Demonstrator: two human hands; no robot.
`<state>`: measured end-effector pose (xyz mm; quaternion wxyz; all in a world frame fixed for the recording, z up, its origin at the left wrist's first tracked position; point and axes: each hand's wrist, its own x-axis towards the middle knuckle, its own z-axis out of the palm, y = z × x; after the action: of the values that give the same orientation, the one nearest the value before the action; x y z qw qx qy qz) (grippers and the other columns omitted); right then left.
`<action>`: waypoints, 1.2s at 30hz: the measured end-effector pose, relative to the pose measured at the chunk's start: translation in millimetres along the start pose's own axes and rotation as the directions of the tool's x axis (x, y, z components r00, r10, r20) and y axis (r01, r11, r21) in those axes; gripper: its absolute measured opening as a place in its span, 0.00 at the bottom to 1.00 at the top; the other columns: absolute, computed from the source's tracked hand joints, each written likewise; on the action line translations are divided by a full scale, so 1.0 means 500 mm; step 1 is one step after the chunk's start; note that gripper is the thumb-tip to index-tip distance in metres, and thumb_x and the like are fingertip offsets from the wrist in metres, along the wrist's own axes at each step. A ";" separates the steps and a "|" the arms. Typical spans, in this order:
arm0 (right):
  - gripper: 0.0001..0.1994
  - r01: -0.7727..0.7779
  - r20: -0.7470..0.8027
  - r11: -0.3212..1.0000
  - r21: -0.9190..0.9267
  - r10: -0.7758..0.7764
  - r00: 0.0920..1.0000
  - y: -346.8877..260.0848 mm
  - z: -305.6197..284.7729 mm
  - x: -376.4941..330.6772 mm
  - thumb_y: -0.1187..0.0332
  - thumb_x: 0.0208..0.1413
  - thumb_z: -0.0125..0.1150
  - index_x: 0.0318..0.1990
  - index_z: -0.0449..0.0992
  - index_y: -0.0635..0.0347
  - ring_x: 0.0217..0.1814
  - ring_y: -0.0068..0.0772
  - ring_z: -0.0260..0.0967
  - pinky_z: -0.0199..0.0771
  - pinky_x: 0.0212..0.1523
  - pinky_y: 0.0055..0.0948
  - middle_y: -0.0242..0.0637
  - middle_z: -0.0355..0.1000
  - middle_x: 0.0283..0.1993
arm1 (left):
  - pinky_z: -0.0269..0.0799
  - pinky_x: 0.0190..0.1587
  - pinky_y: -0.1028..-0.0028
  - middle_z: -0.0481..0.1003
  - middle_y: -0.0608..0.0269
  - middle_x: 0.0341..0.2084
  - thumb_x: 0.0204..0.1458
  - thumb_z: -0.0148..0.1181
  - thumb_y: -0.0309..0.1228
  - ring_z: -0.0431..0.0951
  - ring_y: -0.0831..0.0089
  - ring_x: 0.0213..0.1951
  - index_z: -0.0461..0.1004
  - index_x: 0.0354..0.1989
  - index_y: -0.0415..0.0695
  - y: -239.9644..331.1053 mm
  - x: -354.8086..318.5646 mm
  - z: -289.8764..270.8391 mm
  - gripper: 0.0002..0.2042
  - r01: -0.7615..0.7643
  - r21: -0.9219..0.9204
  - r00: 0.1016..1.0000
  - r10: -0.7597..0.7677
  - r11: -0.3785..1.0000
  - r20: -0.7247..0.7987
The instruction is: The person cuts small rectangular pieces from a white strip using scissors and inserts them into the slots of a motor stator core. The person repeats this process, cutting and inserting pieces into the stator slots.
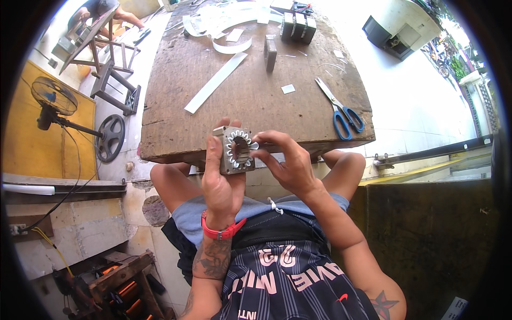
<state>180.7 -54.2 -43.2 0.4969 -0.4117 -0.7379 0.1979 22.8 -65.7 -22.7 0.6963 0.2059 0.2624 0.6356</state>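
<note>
My left hand (pixel 220 178) is closed around a square metal motor stator core (pixel 230 164), held above my lap at the table's near edge. White looped slot liners ring the round opening of the core. At its right side, my right hand (pixel 290 165) pinches a small pale slot liner (pixel 254 145) between thumb and forefinger, close against the ring. The inner end of that liner is too small to make out. On the table beyond lie a long white paper strip (pixel 216 82) and blue-handled scissors (pixel 341 109), blades partly apart.
The wooden table (pixel 176 125) also carries a standing stator core (pixel 270 53), several grouped cores (pixel 297 28), a curled white strip (pixel 232 47) and paper scraps (pixel 288 89). A fan (pixel 53 98) stands at the left. Another person (pixel 125 16) sits at the far left.
</note>
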 end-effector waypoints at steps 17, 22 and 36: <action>0.13 -0.229 -0.078 0.857 -0.462 0.218 0.973 0.217 -0.119 0.136 0.65 0.67 0.63 0.52 0.78 0.63 0.48 0.44 0.76 0.75 0.52 0.41 0.44 0.78 0.44 | 0.56 0.76 0.47 0.66 0.40 0.70 0.72 0.48 0.49 0.66 0.52 0.71 0.63 0.75 0.45 -0.010 0.022 -0.066 0.29 0.129 -0.479 0.988 -0.069 0.868 0.140; 0.09 -0.313 -0.156 0.928 0.203 0.346 0.925 0.115 -0.062 0.066 0.70 0.68 0.62 0.52 0.78 0.61 0.39 0.28 0.77 0.77 0.42 0.29 0.36 0.79 0.38 | 0.60 0.74 0.48 0.70 0.46 0.68 0.72 0.48 0.52 0.69 0.54 0.70 0.68 0.72 0.51 -0.021 0.034 -0.093 0.26 0.100 -0.516 0.995 -0.072 0.851 0.074; 0.17 0.069 -0.013 0.995 -0.075 -0.070 0.997 -0.020 0.020 0.004 0.74 0.51 0.73 0.48 0.78 0.60 0.46 0.44 0.76 0.80 0.48 0.40 0.40 0.76 0.46 | 0.59 0.75 0.49 0.62 0.48 0.73 0.54 0.57 0.43 0.64 0.55 0.73 0.58 0.76 0.47 -0.035 0.016 -0.047 0.39 -0.283 -0.173 0.953 0.296 0.943 0.056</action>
<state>167.2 -57.2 -39.7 0.4934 -0.4058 -0.7547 0.1496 22.0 -61.0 -52.5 0.6198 0.2104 0.1477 0.7414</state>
